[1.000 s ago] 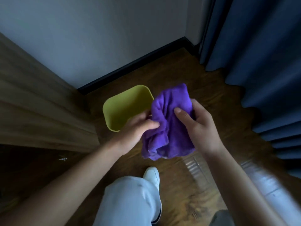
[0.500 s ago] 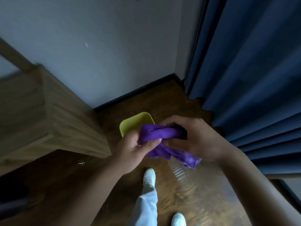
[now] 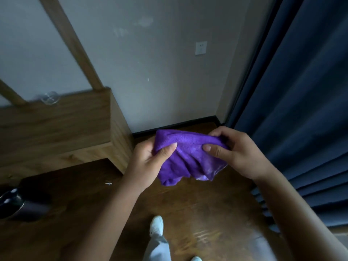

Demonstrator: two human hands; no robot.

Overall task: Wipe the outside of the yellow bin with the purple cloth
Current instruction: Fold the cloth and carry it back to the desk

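While both hands are raised above the wooden floor, the purple cloth hangs bunched between them. The left hand and the right hand each pinch its upper edge with curled fingers and thumb.

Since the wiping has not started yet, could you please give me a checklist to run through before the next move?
1. Cloth in hand: ok. The purple cloth is held up in front of the person.
2. Left hand grip: ok, thumb and fingers pinch the cloth's left edge.
3. Right hand grip: ok, thumb and fingers pinch the right edge.
4. Cloth ready for wiping: not ok, it hangs bunched and wrinkled between the hands, not folded into a pad.
5. Yellow bin located: cannot tell, it does not show in the head view; the cloth and hands cover the floor behind them.
6. Footing: ok, the wooden floor around the white shoe shows no obstacle.
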